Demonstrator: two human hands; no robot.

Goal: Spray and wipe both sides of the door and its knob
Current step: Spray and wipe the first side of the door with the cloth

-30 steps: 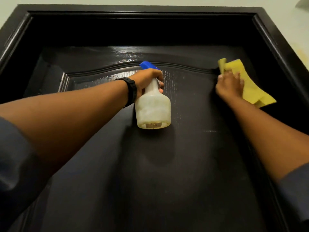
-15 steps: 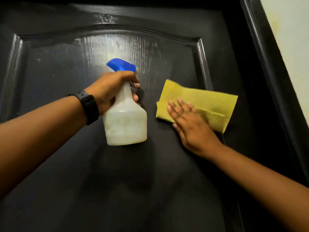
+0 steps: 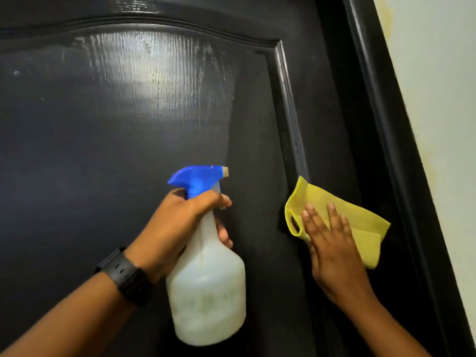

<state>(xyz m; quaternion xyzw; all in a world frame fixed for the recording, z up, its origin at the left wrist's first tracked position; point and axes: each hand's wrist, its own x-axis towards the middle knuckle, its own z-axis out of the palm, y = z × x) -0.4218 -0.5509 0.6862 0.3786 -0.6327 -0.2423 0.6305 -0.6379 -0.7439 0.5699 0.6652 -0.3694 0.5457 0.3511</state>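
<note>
Left hand (image 3: 180, 228) grips the translucent white plastic spray bottle (image 3: 208, 292) by its neck, blue nozzle (image 3: 199, 176) aimed at the glossy black panelled door (image 3: 103, 150), ready to mist. Right hand (image 3: 332, 246), fingers (image 3: 312, 217) flat, presses the folded yellow cloth (image 3: 363, 225) near the door's right edge for wiping; knob unseen.

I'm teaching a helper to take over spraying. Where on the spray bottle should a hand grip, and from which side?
Probably the slim neck of the spray bottle, under the blue trigger head, approached from the back, opposite the nozzle, as the left hand holds it. The fingers wrap the neck, not the wide body, and one reaches the trigger.
</note>
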